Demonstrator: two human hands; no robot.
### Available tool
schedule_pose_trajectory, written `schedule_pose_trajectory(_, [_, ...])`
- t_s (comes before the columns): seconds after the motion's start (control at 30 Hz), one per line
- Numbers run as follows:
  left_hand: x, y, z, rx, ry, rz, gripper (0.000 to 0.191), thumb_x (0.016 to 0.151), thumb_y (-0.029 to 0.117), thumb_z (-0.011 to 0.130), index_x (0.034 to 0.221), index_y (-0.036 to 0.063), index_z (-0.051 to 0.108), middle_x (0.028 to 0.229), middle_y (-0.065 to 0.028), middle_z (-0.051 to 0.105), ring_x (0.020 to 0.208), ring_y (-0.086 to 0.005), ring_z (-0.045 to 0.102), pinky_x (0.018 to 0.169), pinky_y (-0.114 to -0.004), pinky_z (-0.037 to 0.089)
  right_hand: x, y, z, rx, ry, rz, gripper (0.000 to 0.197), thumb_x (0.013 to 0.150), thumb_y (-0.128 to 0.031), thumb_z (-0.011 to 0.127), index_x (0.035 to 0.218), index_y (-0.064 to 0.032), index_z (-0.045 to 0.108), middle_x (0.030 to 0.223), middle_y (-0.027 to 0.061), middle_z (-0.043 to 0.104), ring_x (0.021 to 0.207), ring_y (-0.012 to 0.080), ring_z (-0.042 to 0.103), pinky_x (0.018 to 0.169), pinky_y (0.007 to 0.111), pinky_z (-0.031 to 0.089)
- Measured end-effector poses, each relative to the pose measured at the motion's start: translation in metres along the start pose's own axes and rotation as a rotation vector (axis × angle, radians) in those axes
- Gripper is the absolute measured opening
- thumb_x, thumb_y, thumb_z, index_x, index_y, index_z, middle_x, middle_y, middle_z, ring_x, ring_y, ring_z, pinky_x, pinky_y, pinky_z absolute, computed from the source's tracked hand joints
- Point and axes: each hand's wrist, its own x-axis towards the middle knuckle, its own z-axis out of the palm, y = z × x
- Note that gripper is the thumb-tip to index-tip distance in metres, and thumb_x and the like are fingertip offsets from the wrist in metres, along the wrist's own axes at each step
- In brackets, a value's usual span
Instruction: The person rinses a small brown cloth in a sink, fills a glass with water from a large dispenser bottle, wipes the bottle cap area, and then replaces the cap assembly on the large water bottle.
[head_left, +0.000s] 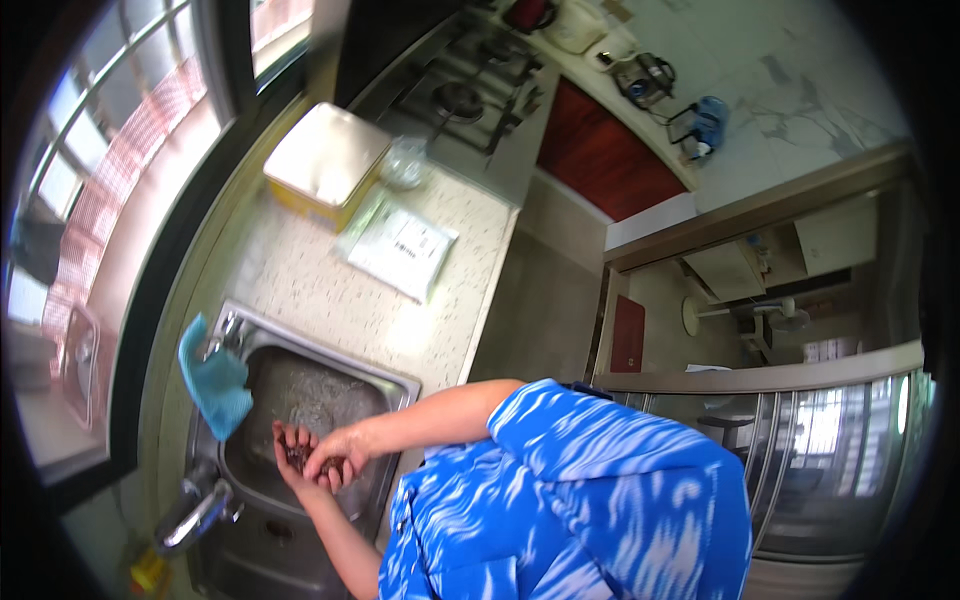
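My left hand (294, 466) is cupped, palm up, over the basin of a stainless steel sink (409, 390). In it lie small dark reddish-brown pieces (300, 456), too small to name. My right hand (337, 456) meets it from the other side, fingers curled over more of the same pieces. The two hands touch. Disturbed water (315, 409) shows in the basin beside them. A chrome faucet (231, 330) stands at the basin's corner, with a blue cloth (214, 382) hanging by it. Fingers partly hide the pieces.
A second chrome faucet (199, 517) is by the other basin. On the speckled counter (300, 277) stand a yellow tin with a pale lid (326, 154), a white plastic package with a printed label (401, 244) and a crumpled clear bag (405, 161). A gas stove (457, 101) lies beyond.
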Motion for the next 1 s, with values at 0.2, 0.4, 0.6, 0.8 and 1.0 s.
schedule_pose_trajectory(0.2, [0.014,0.010,0.017,0.586,0.130,-0.038,0.039,0.087,0.010,0.050,0.124,-0.0015,0.043,0.061,0.0009,0.041,0.058,-0.0084,0.042,0.055,-0.023,0.039,0.014,-0.009,-0.021,-0.491,0.398,-0.097,0.018,0.065,-0.014,0.068,0.064,-0.0027,0.054,0.057,0.0044,0.054,0.040,0.0136,0.046,0.033,0.025,0.030])
schedule_pose_trajectory(0.4, [0.026,-0.003,-0.018,0.816,0.317,0.231,0.015,0.088,0.014,0.049,0.097,0.0044,0.056,0.071,0.0006,0.049,0.065,-0.0091,0.047,0.060,-0.024,0.040,0.048,-0.004,-0.040,-1.246,1.071,-0.454,0.026,0.053,-0.020,0.071,0.066,0.0005,0.062,0.066,0.0157,0.063,0.063,0.0263,0.064,0.056,0.037,0.050])
schedule_pose_trajectory(0.6, [0.044,-0.030,-0.053,0.759,0.642,0.333,0.008,0.088,0.007,0.048,0.093,0.0046,0.053,0.061,0.0008,0.046,0.050,-0.0076,0.042,0.043,-0.020,0.032,0.028,0.008,-0.042,-1.433,1.140,-0.788,0.024,0.059,-0.022,0.066,0.068,-0.0007,0.063,0.074,0.0202,0.063,0.075,0.0343,0.063,0.065,0.041,0.051])
schedule_pose_trajectory(0.8, [0.076,-0.035,-0.146,0.959,0.760,0.466,0.007,0.080,0.005,0.047,0.085,0.0017,0.051,0.066,-0.0046,0.050,0.054,-0.0148,0.047,0.047,-0.027,0.040,0.033,0.000,-0.049,-1.629,1.272,-0.818,0.019,0.065,-0.019,0.061,0.067,0.0000,0.064,0.073,0.0200,0.063,0.073,0.0339,0.063,0.064,0.042,0.051])
schedule_pose_trajectory(1.0, [0.072,-0.045,-0.078,0.646,1.004,0.262,0.009,0.071,0.001,0.044,0.072,-0.0007,0.053,0.066,-0.0061,0.053,0.055,-0.0177,0.048,0.048,-0.031,0.041,0.039,-0.007,-0.080,-1.750,1.240,-0.665,0.019,0.068,-0.018,0.058,0.065,-0.0010,0.064,0.072,0.0201,0.063,0.072,0.0340,0.063,0.063,0.042,0.050])
